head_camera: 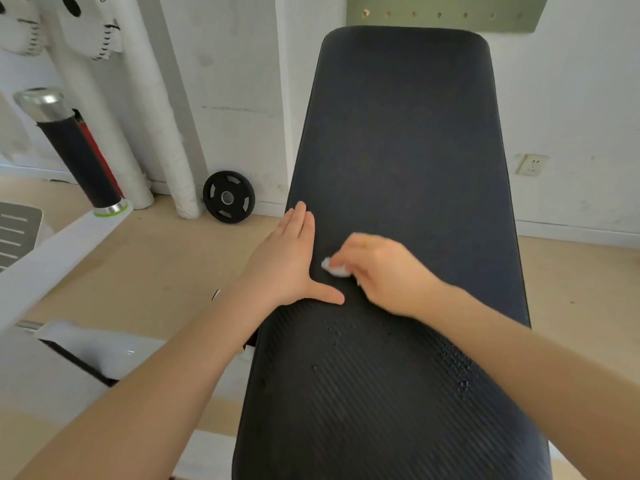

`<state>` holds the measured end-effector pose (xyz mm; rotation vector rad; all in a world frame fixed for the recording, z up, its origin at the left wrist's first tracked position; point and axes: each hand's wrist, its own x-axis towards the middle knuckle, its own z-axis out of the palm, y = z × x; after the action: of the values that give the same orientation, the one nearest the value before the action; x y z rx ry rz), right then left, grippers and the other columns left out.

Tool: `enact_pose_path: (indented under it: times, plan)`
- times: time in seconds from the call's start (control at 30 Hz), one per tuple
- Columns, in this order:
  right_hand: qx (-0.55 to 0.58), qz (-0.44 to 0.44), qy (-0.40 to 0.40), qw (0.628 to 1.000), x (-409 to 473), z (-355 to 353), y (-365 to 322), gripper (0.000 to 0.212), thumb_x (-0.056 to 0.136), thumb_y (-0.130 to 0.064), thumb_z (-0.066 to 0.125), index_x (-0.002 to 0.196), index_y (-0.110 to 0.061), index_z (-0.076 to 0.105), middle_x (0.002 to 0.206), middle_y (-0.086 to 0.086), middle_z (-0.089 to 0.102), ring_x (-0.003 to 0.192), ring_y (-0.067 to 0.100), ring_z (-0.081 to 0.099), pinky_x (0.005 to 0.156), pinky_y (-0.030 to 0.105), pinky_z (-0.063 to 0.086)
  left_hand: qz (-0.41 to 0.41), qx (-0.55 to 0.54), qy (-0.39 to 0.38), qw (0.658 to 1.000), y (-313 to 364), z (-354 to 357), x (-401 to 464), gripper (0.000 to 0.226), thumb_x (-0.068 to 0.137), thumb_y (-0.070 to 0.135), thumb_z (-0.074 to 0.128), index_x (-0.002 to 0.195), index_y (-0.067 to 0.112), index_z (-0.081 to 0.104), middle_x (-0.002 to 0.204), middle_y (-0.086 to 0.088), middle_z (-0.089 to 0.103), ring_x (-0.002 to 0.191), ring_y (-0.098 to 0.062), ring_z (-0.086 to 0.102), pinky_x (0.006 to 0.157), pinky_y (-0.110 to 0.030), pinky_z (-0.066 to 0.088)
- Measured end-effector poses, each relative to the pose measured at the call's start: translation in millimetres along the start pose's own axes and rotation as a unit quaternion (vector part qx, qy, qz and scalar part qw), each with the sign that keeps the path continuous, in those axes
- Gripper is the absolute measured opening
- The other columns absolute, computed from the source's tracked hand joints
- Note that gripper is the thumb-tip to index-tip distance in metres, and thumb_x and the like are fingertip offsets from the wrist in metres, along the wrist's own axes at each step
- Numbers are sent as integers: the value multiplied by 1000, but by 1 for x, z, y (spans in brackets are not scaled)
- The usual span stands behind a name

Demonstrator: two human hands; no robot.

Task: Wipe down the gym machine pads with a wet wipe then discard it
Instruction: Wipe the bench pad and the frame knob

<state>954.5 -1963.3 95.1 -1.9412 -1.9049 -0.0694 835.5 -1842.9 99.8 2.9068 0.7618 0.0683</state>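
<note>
Head view | long black ribbed vinyl gym pad (398,150) braced by left hand (287,261), fingers straight and flat at its left edge, likely for steadiness | small crumpled white wet wipe (334,268) pinched under curled right hand (377,271), pressed mid-pad | droplets nearer; far half judged unwiped.

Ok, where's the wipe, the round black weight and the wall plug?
wet wipe (335,269), head view, white crumpled edge.
weight plate (229,197), head view, its hub.
wall socket (532,164), head view, its faceplate.
</note>
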Motion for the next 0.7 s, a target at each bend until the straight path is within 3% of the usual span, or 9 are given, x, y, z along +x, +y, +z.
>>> enact_pose_path:
  times: [0.07,0.13,0.2,0.27,0.33,0.47,0.57,0.7]
  plan:
    - [-5,-15,-46,999,-8,-3,-3,36,82,4,54,111,-13,66,105,9,60,91,25,59,80,29,46,1,8,-4,1000,-1,0,-1,132,61,68,66,145,6,-14,155,-7,-21,144,-19,-12,116,-32,6]
    - [-2,19,50,999,3,-15,16,38,75,6,56,104,-15,70,96,11,62,86,28,61,78,31,49,-5,13,1,1000,1,0,-1,132,60,69,66,145,6,-13,155,-7,-19,144,-19,-11,116,-31,6]
    - [-29,139,180,973,22,-32,48,31,81,-1,55,101,-18,71,94,12,61,85,30,61,77,31,48,-10,17,2,1000,3,-1,0,133,59,70,66,146,7,-12,155,-7,-17,144,-19,-10,116,-31,7]
    - [-20,236,232,944,38,-43,77,28,90,-6,47,105,-16,69,103,11,58,91,30,60,78,25,42,-15,16,0,1000,4,-2,0,134,57,70,67,146,7,-11,156,-6,-16,144,-19,-8,116,-33,10]
    - [-55,260,211,941,44,-42,91,29,93,-6,44,106,-13,67,109,9,56,94,29,59,81,26,41,-17,17,-2,1000,3,-2,1,134,57,70,67,146,7,-11,156,-6,-16,145,-19,-8,116,-33,11]
    - [-82,142,140,976,24,-24,63,21,85,-4,54,96,-12,71,98,13,62,83,33,61,78,36,50,-21,10,-3,1000,3,-2,0,133,58,68,68,146,8,-12,156,-5,-17,144,-18,-9,116,-33,9]
    - [-10,59,95,994,-21,-6,22,22,80,-5,54,90,-12,72,85,9,63,64,17,56,68,27,50,-28,9,-5,1000,6,-4,-4,131,61,68,67,146,7,-12,155,-6,-18,144,-20,-10,116,-34,7]
    - [6,28,-52,998,-57,0,-6,28,83,5,55,102,-9,69,99,9,59,74,17,53,69,25,43,-28,28,18,999,17,0,-21,109,75,60,60,147,8,-4,156,-11,-14,145,-24,-5,116,-37,9]
